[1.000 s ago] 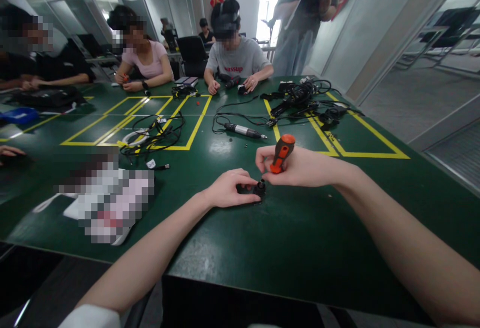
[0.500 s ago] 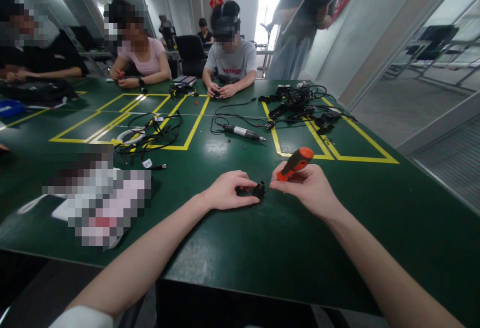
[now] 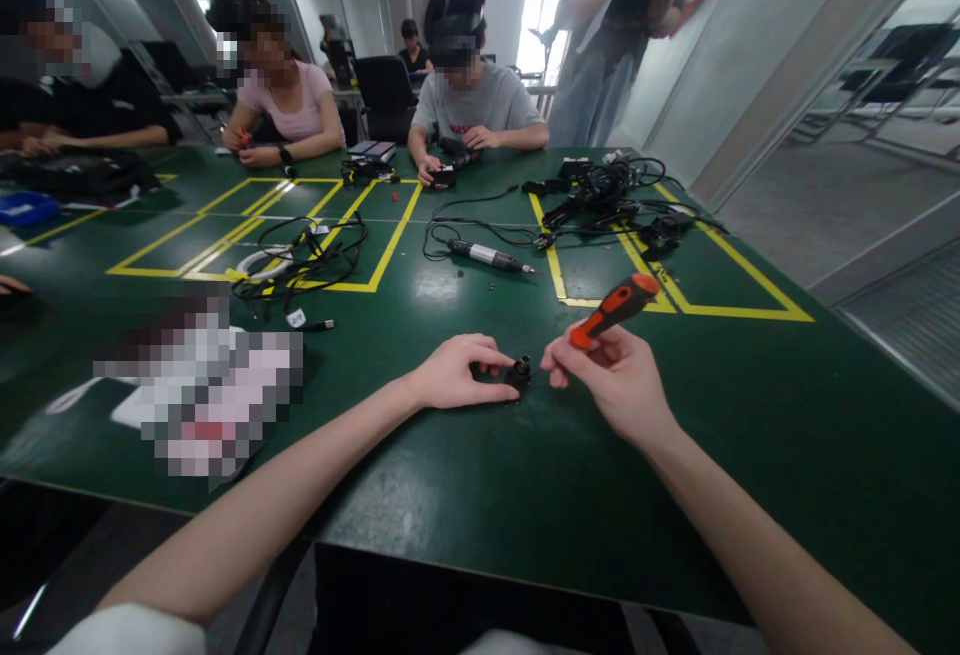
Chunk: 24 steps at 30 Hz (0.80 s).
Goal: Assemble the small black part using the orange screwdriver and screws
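Note:
On the green table [image 3: 465, 485], my left hand [image 3: 466, 372] has its thumb and fingers around a small black part [image 3: 519, 373] with a short upright metal piece on top. To the right of that part, my right hand [image 3: 611, 365] grips a screwdriver with an orange and dark grey handle [image 3: 616, 309]. The handle tilts up to the right, and the screwdriver's shaft and tip cannot be made out. A gap separates my right hand from the black part.
Beyond my hands lies a black and silver pen-shaped tool [image 3: 491, 256] with a cable. Tangled black cables [image 3: 600, 197] are at the back right, looped cables [image 3: 300, 260] at the left. A blurred pink and white item [image 3: 232, 400] lies left of my forearm. People sit across the table.
My right hand has turned, and the screwdriver handle has shifted right and tilted further over. My left hand stays at the black part. The person opposite has moved their hands apart.

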{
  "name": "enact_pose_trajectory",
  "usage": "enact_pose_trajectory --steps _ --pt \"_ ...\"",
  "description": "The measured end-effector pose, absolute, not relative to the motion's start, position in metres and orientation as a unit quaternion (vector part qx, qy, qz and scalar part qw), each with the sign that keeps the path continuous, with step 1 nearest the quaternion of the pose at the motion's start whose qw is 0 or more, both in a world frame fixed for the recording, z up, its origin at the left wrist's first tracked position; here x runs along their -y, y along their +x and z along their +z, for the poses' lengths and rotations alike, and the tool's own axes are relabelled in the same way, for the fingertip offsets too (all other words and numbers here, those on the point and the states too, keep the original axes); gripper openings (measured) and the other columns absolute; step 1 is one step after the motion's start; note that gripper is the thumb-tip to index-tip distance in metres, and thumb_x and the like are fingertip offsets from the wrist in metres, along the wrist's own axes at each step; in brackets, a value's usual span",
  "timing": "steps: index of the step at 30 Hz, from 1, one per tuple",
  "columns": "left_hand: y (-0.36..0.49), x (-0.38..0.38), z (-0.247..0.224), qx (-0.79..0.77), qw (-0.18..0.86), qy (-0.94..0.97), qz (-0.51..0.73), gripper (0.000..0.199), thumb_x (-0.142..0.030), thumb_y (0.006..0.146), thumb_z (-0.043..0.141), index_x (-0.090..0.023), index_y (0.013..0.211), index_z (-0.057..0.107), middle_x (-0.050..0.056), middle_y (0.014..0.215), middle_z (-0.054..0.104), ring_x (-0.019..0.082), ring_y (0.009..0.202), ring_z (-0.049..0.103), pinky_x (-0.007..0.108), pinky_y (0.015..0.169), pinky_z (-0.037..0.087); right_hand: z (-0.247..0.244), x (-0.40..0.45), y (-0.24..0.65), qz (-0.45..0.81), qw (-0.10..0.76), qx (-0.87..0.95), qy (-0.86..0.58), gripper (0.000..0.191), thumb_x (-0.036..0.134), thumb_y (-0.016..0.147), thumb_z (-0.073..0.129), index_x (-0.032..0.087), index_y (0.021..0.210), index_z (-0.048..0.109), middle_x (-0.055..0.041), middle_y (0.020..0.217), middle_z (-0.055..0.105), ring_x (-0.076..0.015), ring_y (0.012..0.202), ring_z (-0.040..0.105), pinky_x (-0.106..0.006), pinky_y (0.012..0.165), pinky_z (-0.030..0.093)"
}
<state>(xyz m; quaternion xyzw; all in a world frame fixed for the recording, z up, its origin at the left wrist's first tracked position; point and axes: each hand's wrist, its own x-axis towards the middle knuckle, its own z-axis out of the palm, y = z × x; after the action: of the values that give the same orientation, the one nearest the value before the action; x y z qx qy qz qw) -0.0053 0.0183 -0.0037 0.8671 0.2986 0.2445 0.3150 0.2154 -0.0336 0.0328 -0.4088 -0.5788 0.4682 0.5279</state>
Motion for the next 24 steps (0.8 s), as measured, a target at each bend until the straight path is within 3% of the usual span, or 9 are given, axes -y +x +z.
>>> enact_pose_trajectory --steps 4,8,15,19,24 --pt "-0.0059 -0.0191 -0.0022 -0.299 0.328 0.865 0.235 0.026 -0.042 0.085 0.082 -0.018 0.097 0.082 0.001 0.082 0.068 0.014 0.078 0.059 0.026 0.073 0.042 0.0309 0.0326 0.2123 0.472 0.548 0.56 -0.404 0.036 0.047 0.072 0.091 0.019 0.073 0.069 -0.0042 0.077 0.073 -0.0138 0.054 0.063 -0.03 0.053 0.056" --pt "-0.0074 -0.0178 -0.0018 -0.306 0.323 0.866 0.229 0.026 -0.041 0.086 0.081 -0.019 0.099 0.082 0.002 0.085 0.068 0.014 0.079 0.059 0.026 0.072 0.042 0.0309 0.0316 0.21 0.5 0.554 0.537 -0.393 0.04 0.04 0.064 0.096 0.021 0.085 0.069 0.0018 0.067 0.069 -0.0143 0.051 0.063 -0.029 0.052 0.056" --pt "-0.0105 -0.0155 -0.0003 -0.305 0.309 0.873 0.223 0.03 -0.042 0.088 0.079 -0.019 0.106 0.081 0.004 0.091 0.068 0.015 0.081 0.06 0.027 0.074 0.045 0.0282 0.0344 0.2075 0.548 0.527 0.564 -0.324 0.03 0.046 0.087 0.08 0.019 0.09 0.068 -0.0034 0.077 0.074 -0.0143 0.058 0.067 -0.029 0.058 0.058" --pt "-0.0115 -0.0137 0.0013 -0.304 0.298 0.879 0.213 0.026 -0.042 0.091 0.076 -0.019 0.102 0.081 0.005 0.093 0.069 0.017 0.085 0.062 0.028 0.078 0.046 0.0236 0.0366 0.2055 0.554 0.541 0.57 -0.276 0.031 0.04 0.087 0.083 0.021 0.099 0.062 -0.0011 0.076 0.075 -0.0115 0.056 0.065 -0.024 0.057 0.055" --pt "-0.0117 -0.0119 0.0016 -0.306 0.274 0.888 0.206 0.03 -0.045 0.093 0.073 -0.02 0.109 0.08 0.005 0.093 0.069 0.017 0.084 0.062 0.029 0.078 0.046 0.0244 0.0368 0.2078 0.526 0.519 0.597 -0.312 0.032 0.047 0.09 0.08 0.019 0.088 0.065 -0.0024 0.071 0.071 -0.0121 0.055 0.062 -0.026 0.056 0.054"
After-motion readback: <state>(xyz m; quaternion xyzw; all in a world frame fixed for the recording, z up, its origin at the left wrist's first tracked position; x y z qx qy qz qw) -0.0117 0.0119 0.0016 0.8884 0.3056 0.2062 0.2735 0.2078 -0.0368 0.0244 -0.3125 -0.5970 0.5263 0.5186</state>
